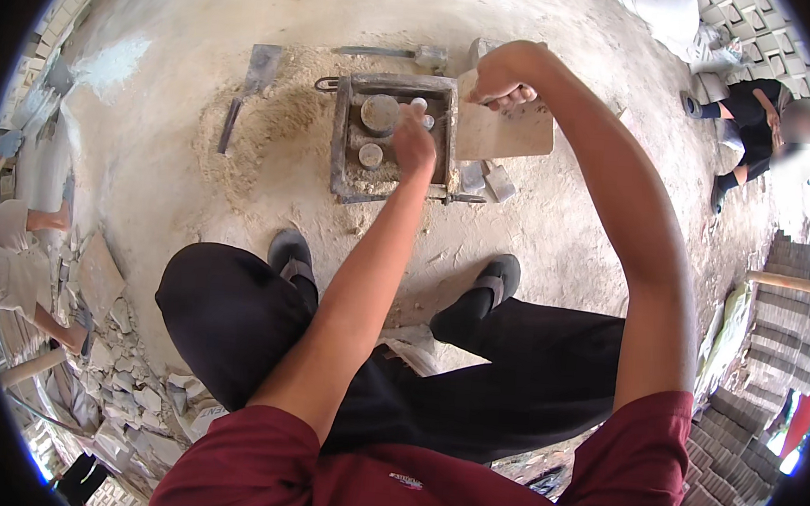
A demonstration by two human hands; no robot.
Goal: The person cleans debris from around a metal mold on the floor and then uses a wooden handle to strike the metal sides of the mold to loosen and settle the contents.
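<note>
In front of me a rectangular frame box [340, 142] sits on the ground, with round pale-topped pieces inside. A large disc-like piece [380, 114] and a smaller round piece [370, 155] lie at its left. My left hand [414, 144] reaches into the box's right half, fingers drawn together beside a small white round piece [419, 104]. What they grip is hard to make out. My right hand [510, 74] is curled into a fist above a flat pale board [514, 134] right of the box. Anything inside that fist is hidden.
Loose sandy material [278, 134] with a flat-bladed tool [261, 68] lies left of the box. Behind it rests a long-handled tool [426, 57]; small blocks [499, 181] lie nearer right. A person [757, 112] sits far right; another's legs [50, 222] show at left. Stacked tiles [776, 331] stand right.
</note>
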